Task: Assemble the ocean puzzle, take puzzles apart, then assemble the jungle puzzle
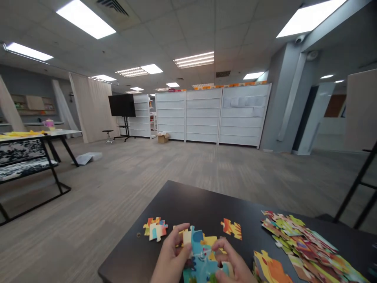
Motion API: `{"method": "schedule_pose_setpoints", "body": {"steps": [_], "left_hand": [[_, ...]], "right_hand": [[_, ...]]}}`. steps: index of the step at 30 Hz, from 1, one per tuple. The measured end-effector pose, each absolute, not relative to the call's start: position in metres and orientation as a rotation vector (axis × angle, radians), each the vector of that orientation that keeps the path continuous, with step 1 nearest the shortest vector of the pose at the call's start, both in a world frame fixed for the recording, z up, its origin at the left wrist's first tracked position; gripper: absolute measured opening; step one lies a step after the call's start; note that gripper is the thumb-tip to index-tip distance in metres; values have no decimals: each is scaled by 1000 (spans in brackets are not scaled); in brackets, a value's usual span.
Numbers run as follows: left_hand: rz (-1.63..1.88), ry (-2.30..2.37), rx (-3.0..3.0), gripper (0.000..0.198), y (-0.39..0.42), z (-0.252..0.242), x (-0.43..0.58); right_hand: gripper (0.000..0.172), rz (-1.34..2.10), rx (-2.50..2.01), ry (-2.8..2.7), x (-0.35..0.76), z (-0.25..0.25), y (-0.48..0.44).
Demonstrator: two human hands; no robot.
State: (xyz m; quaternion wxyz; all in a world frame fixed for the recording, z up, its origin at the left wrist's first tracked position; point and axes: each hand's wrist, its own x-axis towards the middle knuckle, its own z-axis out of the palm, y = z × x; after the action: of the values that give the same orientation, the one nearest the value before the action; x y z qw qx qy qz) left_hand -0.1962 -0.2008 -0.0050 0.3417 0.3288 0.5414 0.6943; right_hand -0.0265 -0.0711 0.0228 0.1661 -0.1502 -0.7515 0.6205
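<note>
My left hand [172,257] and my right hand [232,263] sit low in view, both pinching a partly joined cluster of colourful puzzle pieces [200,255] on the black table [182,200]. Thumbs and fingertips press on the blue and yellow pieces from either side. A loose orange piece [231,228] lies just beyond my right hand. A small joined group of pieces [155,228] lies to the left of my left hand.
A heap of several loose puzzle pieces [306,245] covers the table's right side. A black-framed table [26,157] stands at the left. Open wood floor stretches to white shelving [212,116], a black screen on a stand [121,105] and a cardboard box [163,137].
</note>
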Motion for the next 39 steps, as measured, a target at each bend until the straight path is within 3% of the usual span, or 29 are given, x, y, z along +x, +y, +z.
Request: {"method": "schedule_pose_setpoints", "body": {"steps": [7, 16, 39], "left_hand": [[1925, 1383, 850, 63, -194, -5, -184], [2034, 1419, 743, 61, -195, 6, -181], [1909, 1363, 712, 65, -201, 16, -178]], "right_hand": [[56, 1848, -416, -2148, -29, 13, -68], [51, 1803, -402, -2184, -26, 19, -70], [49, 1878, -406, -2115, -25, 24, -75]]}}
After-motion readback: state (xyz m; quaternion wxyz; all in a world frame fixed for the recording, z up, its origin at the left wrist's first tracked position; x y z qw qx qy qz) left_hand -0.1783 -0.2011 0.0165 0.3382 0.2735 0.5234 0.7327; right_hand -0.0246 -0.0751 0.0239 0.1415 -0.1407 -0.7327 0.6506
